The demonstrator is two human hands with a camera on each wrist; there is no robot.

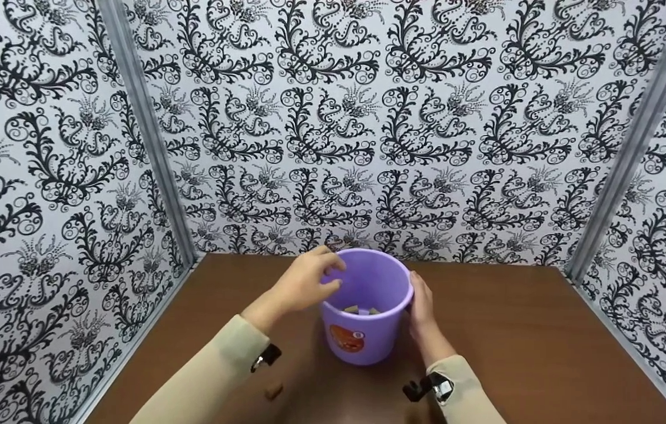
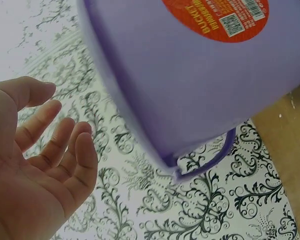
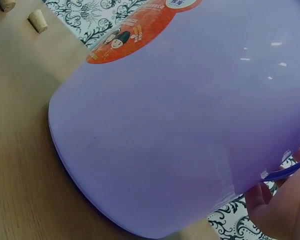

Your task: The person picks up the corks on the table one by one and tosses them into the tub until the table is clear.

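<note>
A purple bucket [image 1: 362, 338] with an orange-red label stands upright on the brown table, a few small tan pieces [image 1: 351, 309] lying at its bottom. My left hand [image 1: 309, 280] hovers at the left of the rim, fingers loosely bent; the left wrist view shows the palm [image 2: 35, 195] with nothing in it and a gap to the bucket wall. On the other side my right hand [image 1: 422, 303] holds the bucket by its rim near the handle. In the right wrist view, the fingers [image 3: 260, 195] are beside the purple handle [image 3: 285, 173], partly hidden.
A cork [image 1: 274, 390] lies on the table [image 1: 509, 330] near my left forearm; two corks, one a stopper [image 3: 38, 21], show in the right wrist view. Patterned walls [image 1: 368, 129] with grey metal posts [image 1: 147, 118] enclose the table at back and sides.
</note>
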